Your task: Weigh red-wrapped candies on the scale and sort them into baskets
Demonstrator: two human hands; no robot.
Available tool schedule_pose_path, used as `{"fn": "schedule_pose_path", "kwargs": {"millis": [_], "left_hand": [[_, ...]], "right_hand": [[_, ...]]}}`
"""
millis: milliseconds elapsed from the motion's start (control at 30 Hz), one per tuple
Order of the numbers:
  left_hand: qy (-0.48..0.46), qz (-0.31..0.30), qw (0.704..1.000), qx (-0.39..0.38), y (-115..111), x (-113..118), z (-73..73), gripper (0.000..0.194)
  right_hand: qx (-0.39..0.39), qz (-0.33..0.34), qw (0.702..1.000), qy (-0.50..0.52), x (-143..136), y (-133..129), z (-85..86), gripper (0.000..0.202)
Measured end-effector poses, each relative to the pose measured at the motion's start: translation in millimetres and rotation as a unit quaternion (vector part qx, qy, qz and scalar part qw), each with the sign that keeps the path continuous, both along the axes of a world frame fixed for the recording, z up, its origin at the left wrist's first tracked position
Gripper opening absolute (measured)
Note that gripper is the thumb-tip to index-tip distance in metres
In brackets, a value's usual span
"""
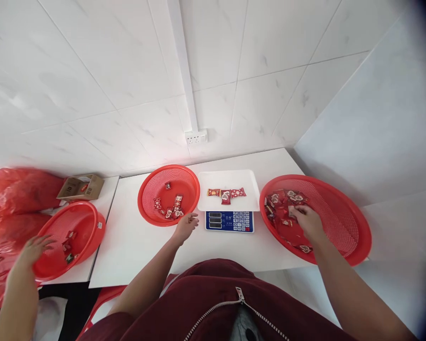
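My right hand reaches into the right red basket, its fingers closed on a small wrapped candy. Several more red-wrapped candies lie along that basket's left side. My left hand hovers with its fingers apart by the front right rim of the middle red basket, holding nothing. In that basket are several wrapped candies. Between the two baskets stands a digital scale with a white tray. Three wrapped candies rest in a row on the tray.
At the left, a co-worker's hand is over another red basket with a few wrapped pieces. Red plastic bags and a cardboard box sit behind it. A tiled wall with a socket backs the white table.
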State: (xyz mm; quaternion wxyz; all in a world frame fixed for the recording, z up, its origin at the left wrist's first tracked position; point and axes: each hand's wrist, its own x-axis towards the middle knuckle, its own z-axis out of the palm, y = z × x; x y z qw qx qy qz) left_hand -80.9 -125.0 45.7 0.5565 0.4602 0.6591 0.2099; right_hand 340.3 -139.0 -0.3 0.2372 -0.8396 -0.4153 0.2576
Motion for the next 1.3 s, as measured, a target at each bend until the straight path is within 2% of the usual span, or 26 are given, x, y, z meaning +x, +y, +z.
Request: {"fn": "schedule_pose_path", "kwargs": {"millis": [67, 167, 233, 333, 467, 567, 667, 767, 867, 1000, 1167, 1233, 1300], "left_hand": [[0.0, -0.001, 1.0, -0.001, 1, -1, -1.5, 0.027], [-0.005, -0.01, 1.0, 0.002, 2, -2, -3.0, 0.027], [-0.001, -0.025, 1.0, 0.008, 1, -3, -2.7, 0.028], [0.014, -0.041, 0.999, 0.014, -1, -11, -1.4, 0.029], [0.015, -0.021, 1.0, 0.003, -4, -29, -1.1, 0.03], [0.018, -0.007, 1.0, -0.003, -5, -41, -3.6, 0.029], [0.059, -0.005, 0.998, 0.02, -5, -49, -7.3, 0.026], [0.157, -0.038, 0.984, 0.076, -3, -51, -10.7, 0.027], [0.262, -0.095, 0.953, 0.119, 0, -50, -12.5, 0.032], [0.357, -0.156, 0.917, 0.091, 6, -52, -11.1, 0.032], [0.383, -0.149, 0.91, 0.058, 15, -65, -4.8, 0.031], [0.392, -0.132, 0.909, 0.052, 19, -72, -2.1, 0.032], [0.403, -0.118, 0.906, 0.044, 23, -79, 0.0, 0.033]], "right_hand": [[0.057, -0.001, 0.995, 0.085, -28, 18, 20.0, 0.037], [0.06, 0.092, 0.987, 0.113, -77, 46, 32.0, 0.029], [0.007, 0.129, 0.988, 0.089, -105, 63, 28.6, 0.027], [-0.073, 0.152, 0.985, 0.017, -132, 83, 17.7, 0.038], [-0.054, 0.189, 0.98, 0.015, -152, 107, 10.7, 0.035], [-0.028, 0.196, 0.98, 0.021, -162, 118, 12.6, 0.032], [-0.006, 0.185, 0.983, 0.011, -167, 117, 14.7, 0.033], [0.025, 0.19, 0.981, 0.002, -168, 106, 12.6, 0.04], [0.046, 0.202, 0.978, 0.018, -166, 94, 8.1, 0.047], [0.071, 0.189, 0.975, 0.087, -162, 87, 8.0, 0.051], [0.071, 0.217, 0.951, 0.209, -158, 86, 15.5, 0.063], [0.068, 0.245, 0.948, 0.191, -157, 85, 14.7, 0.065], [0.078, 0.278, 0.95, 0.119, -159, 84, 10.8, 0.062]]}}
